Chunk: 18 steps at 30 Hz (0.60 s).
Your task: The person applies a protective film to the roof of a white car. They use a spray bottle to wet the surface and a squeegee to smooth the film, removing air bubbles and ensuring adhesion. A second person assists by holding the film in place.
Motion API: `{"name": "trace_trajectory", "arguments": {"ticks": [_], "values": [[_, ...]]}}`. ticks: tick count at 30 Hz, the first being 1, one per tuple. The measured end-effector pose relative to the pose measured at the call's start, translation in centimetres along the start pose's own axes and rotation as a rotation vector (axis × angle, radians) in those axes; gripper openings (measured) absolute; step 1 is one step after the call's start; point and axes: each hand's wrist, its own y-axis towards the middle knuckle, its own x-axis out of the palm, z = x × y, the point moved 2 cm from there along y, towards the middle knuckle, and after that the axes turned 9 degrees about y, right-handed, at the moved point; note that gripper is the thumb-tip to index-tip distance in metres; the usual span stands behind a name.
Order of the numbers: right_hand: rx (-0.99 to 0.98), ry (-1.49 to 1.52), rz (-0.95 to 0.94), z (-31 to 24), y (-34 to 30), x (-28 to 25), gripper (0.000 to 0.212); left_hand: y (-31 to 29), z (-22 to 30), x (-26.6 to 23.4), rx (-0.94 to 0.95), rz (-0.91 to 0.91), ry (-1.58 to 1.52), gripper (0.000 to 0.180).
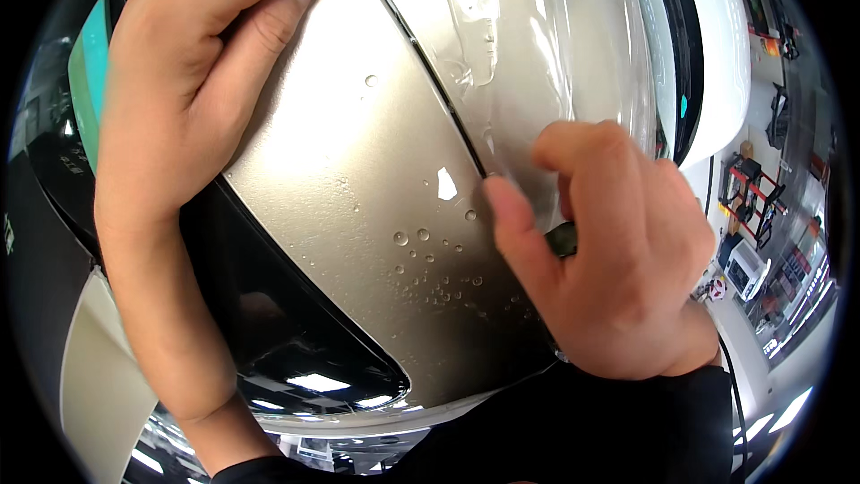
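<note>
A glossy beige-gold car body panel fills the middle, with water droplets on it and a dark seam running diagonally across. Right of the seam, clear film lies in wet, wrinkled folds. My left hand rests at the panel's upper left, fingers stretched toward the top edge and partly out of view. Over the seam's lower end, my right hand is closed with bent fingers, slightly blurred, its thumb near the seam. A small dark patch shows between its fingers; what they hold is hidden.
A glossy black window-like panel borders the beige one at lower left. White bodywork with a black edge curves along the right. Beyond it, a red-and-black rack and other workshop items stand on the floor. A teal piece shows at far left.
</note>
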Motion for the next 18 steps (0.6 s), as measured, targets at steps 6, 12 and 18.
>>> {"name": "trace_trajectory", "arguments": {"ticks": [6,12,18], "values": [[-0.057,-0.040,-0.038,-0.1,0.1,-1.5,0.024,0.5,0.0,-0.3,0.028,0.008,0.035,0.034],[-0.159,0.179,0.005,0.2,0.3,-1.9,0.023,0.5,-0.4,-1.3,0.072,-0.062,0.027,0.037],[-0.148,0.173,0.009,0.1,0.3,-0.7,0.022,0.5,0.2,-1.1,0.053,-0.060,0.105,0.046]]}}
